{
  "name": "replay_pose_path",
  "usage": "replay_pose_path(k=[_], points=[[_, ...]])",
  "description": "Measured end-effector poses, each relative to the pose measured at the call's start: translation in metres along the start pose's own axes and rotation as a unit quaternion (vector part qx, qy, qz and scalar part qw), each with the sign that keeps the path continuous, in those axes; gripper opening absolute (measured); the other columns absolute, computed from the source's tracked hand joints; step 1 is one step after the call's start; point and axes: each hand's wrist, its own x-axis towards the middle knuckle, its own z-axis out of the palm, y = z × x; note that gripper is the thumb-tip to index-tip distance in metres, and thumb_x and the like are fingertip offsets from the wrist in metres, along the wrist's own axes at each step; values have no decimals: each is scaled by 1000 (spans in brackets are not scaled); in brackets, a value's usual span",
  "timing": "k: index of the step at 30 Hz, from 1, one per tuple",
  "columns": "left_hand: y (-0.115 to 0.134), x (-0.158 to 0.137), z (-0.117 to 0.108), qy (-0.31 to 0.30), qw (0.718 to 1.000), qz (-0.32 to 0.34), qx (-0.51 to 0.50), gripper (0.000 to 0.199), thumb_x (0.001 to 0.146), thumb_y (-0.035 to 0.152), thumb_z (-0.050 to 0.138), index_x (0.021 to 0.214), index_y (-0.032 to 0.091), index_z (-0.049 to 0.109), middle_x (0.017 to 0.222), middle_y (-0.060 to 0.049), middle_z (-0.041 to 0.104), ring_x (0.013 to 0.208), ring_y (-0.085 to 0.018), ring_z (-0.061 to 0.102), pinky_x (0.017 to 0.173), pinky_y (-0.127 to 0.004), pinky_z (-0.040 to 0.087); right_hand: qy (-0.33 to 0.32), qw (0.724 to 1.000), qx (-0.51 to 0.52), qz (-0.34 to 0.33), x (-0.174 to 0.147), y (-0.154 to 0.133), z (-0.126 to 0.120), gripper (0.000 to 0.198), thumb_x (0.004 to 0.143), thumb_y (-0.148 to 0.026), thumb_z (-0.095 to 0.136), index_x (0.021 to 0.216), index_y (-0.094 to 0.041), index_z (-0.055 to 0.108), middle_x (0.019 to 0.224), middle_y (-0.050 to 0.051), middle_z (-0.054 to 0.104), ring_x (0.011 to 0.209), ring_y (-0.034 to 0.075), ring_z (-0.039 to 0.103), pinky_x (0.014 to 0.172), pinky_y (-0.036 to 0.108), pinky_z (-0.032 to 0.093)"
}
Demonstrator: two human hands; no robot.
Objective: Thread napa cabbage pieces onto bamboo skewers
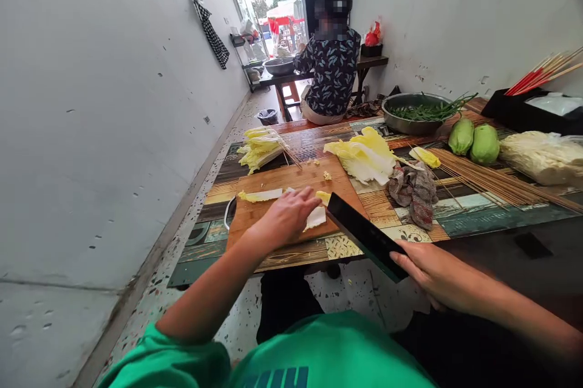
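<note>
My right hand [416, 266] grips a black-bladed cleaver [362, 233], raised over the near right edge of a wooden cutting board [255, 227]. The blade slants up and to the left, and its handle is hidden by my fingers. On the board, my left hand [294, 209] is closed with bent fingers over cut napa cabbage leaf [315, 218]. White and yellow parts of the leaf stick out under the hand. A pale leaf strip [262, 195] lies just left of the fingers. Small scraps [327, 175] dot the far side of the board.
Cabbage leaves [364, 154] lie beyond the board, with more [260, 148] at far left. Rightward are a crumpled cloth [414, 190], bamboo skewers [483, 178], green gourds [483, 144] and a metal bowl of greens [416, 115]. A person [332, 66] sits at another table, back turned.
</note>
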Motion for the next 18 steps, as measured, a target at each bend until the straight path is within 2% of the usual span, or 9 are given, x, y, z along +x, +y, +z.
replay_pose_path(k=[3, 5, 8, 11, 14, 16, 18], points=[[11, -29, 5, 56, 994, -89, 40, 23, 94, 28, 55, 111, 16, 65, 116, -14, 70, 107, -27, 66, 94, -44, 50, -41, 999, -10, 19, 11, -4, -16, 21, 97, -35, 33, 86, -23, 47, 50, -4, 53, 34, 16, 54, 37, 23, 33], [20, -42, 13, 38, 995, -90, 37, 25, 94, 36, 58, 107, 16, 65, 116, -13, 70, 109, -28, 64, 94, -43, 50, -67, 997, -19, 35, 20, 0, -27, 25, 98, -40, 32, 88, -23, 48, 52, -3, 55, 36, 18, 56, 38, 25, 35], [34, -46, 31, -21, 996, -86, 26, 23, 93, 35, 61, 108, 18, 64, 113, -9, 71, 109, -26, 64, 96, -41, 48, 0, 994, -103, 21, 34, 7, -39, 30, 98, -42, 32, 81, -24, 47, 52, 1, 59, 42, 19, 58, 45, 27, 39], [40, -39, 44, -42, 994, -99, 23, 22, 96, 29, 55, 112, 16, 62, 113, -10, 71, 109, -25, 64, 94, -41, 50, 74, 984, -160, -4, 39, 8, -42, 30, 97, -40, 34, 74, -24, 46, 61, 6, 65, 55, 21, 63, 55, 29, 41], [36, -29, 48, -46, 999, -18, -13, 20, 97, 22, 50, 112, 16, 63, 118, -10, 69, 116, -23, 63, 98, -37, 50, 89, 979, -182, -31, 35, 5, -37, 30, 96, -40, 34, 77, -24, 50, 74, 9, 70, 69, 24, 66, 63, 31, 41], [31, -23, 50, -29, 997, 52, -42, 21, 97, 19, 49, 111, 17, 64, 121, -9, 69, 119, -21, 61, 104, -36, 47, 117, 966, -225, -53, 31, 5, -30, 30, 97, -39, 33, 84, -23, 54, 79, 9, 71, 73, 26, 67, 63, 32, 40], [29, -20, 54, 2, 995, 83, -55, 21, 98, 19, 48, 108, 17, 66, 121, -9, 69, 121, -21, 60, 104, -38, 47, 149, 947, -276, -64, 29, 3, -22, 31, 98, -39, 31, 91, -22, 56, 79, 10, 72, 74, 27, 68, 60, 33, 38]])
